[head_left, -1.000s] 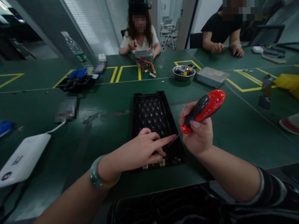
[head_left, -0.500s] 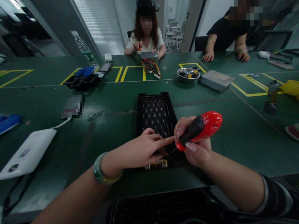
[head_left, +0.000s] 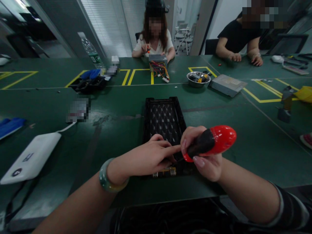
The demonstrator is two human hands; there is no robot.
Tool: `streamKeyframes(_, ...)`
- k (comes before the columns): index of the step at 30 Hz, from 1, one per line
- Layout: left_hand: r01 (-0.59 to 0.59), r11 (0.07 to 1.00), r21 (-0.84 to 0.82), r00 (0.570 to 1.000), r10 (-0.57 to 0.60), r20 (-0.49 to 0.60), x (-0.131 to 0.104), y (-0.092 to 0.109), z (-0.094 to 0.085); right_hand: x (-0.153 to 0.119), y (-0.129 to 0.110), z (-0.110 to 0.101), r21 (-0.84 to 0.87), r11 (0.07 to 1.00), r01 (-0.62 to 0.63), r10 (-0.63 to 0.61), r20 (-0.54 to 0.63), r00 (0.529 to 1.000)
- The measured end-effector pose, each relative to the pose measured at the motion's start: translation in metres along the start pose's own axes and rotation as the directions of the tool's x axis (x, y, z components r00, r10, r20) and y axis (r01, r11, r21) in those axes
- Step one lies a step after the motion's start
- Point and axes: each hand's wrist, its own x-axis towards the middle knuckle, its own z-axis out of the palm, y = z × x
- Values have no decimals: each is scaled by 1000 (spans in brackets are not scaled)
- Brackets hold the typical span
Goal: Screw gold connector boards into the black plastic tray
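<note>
Watching the head view, only one to go on. Right hand [head_left: 204,156] wrapped round a screwdriver [head_left: 214,139], red/black handle leaning up to the right; can't see the tip from here. Left hand [head_left: 153,156] palm down, index finger stretched to the right hand's fingertips, other fingers bent over the near part of the black case [head_left: 147,120]. Can't tell if it pinches anything. Case lies under the left hand and runs out ahead of both; small circuit board [head_left: 165,172] just below the left fingers, at the near end.

Well left of left hand: white slab [head_left: 34,157] with a cable, blue glove [head_left: 12,125] beyond. Ahead of right hand: metal bowl [head_left: 198,84], grey box [head_left: 227,85] just beside it. Far ahead of left hand, across the green table [head_left: 117,107]: one person [head_left: 157,48] at a metal unit [head_left: 158,58] with wires.
</note>
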Motion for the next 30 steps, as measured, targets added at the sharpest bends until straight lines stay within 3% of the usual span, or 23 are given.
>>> streamKeyframes(7,-25,998,-53,999,23,-29,-1,-2,1,-3,6,-4,-121,990,67,-54,108,993)
streamKeyframes(13,-11,998,-58,1000,9,-26,-2,-2,0,-5,4,-8,-226,974,-23,49,107,993)
streamKeyframes(19,-30,997,-64,998,26,-50,-1,-2,0,0,-3,-5,-196,976,-93,110,79,991)
streamKeyframes(23,-47,995,-84,998,43,-49,-1,-1,-2,0,-2,-4,-191,980,-50,65,71,995)
streamKeyframes(30,-49,994,-93,998,45,-42,0,-1,-2,0,3,3,6,997,81,-80,-44,996)
